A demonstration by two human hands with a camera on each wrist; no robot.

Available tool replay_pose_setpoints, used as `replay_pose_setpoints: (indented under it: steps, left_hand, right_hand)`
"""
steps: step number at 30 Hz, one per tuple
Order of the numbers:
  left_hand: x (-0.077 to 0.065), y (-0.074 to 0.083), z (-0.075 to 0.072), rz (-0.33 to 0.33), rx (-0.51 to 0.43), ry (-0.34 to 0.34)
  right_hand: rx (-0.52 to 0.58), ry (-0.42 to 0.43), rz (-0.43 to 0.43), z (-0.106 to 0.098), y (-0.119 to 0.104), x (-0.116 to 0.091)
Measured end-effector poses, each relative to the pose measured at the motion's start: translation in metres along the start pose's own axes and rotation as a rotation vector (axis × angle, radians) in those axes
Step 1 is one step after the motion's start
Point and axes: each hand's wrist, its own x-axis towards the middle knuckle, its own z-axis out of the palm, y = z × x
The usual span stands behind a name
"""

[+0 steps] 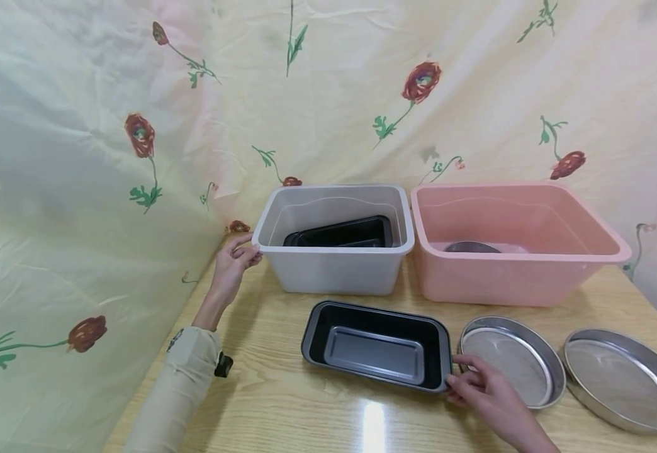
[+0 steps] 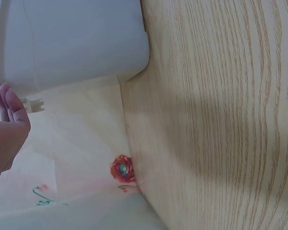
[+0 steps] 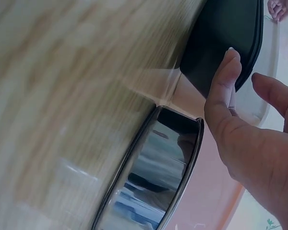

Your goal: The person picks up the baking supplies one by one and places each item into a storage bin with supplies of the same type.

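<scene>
Toward ten o'clock from the right hand (image 1: pixel 486 391), which pinches its rim, the black pan (image 1: pixel 375 353) stretches roughly nine-to-three.

Wearing a long sleeve (image 1: pixel 167 393) here at lower left of the frame, pale cream, soft-looking, creased all along! Gathering into a wrinkled cuff (image 1: pixel 205 343) just short of the left hand (image 1: pixel 235 261), bare from there on. Sporting a small dark marking (image 1: pixel 174 340), too small to read, and a stubby black block (image 1: pixel 223 365) on the cuff's right side. Now lower right: baring the right hand (image 1: pixel 489 399) and wrist, tapering to rounded fingertips (image 3: pixel 228 60).
</scene>
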Motion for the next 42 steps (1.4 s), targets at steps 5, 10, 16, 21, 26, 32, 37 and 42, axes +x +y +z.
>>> replay_pose_setpoints:
  steps: [5,10,16,21,26,32,37,42]
  left_hand:
    - [-0.0003,-0.0003,-0.0009,0.008,-0.012,-0.004]
    - [-0.0005,-0.0004,-0.0014,0.012,-0.022,-0.007]
    - [-0.0005,-0.0010,-0.0019,0.008,-0.022,-0.006]
    - [-0.0002,-0.0010,-0.0015,0.008,-0.021,-0.004]
    - [0.0002,-0.0007,-0.0007,0.014,-0.019,-0.001]
    - [-0.0001,-0.0005,-0.0008,0.014,-0.012,-0.001]
    - [-0.0001,-0.0009,0.0000,0.014,-0.012,0.001]
    - [0.0003,-0.0015,-0.0001,0.011,-0.016,-0.001]
  right_hand:
    - [0.017,-0.030,0.012,-0.0015,-0.0006,0.0020]
    - [0.045,-0.059,0.042,-0.0025,-0.0022,0.0044]
    - [0.059,-0.066,0.059,-0.0022,-0.0028,0.0069]
    - [0.070,-0.074,0.055,-0.0017,-0.0028,0.0071]
    - [0.082,-0.090,0.038,-0.0018,-0.0019,0.0074]
    - [0.119,-0.104,0.021,-0.0005,-0.0001,0.0080]
    - [0.120,-0.073,-0.037,0.0003,0.0027,0.0082]
    - [0.129,-0.003,-0.063,-0.0009,0.0035,0.0075]
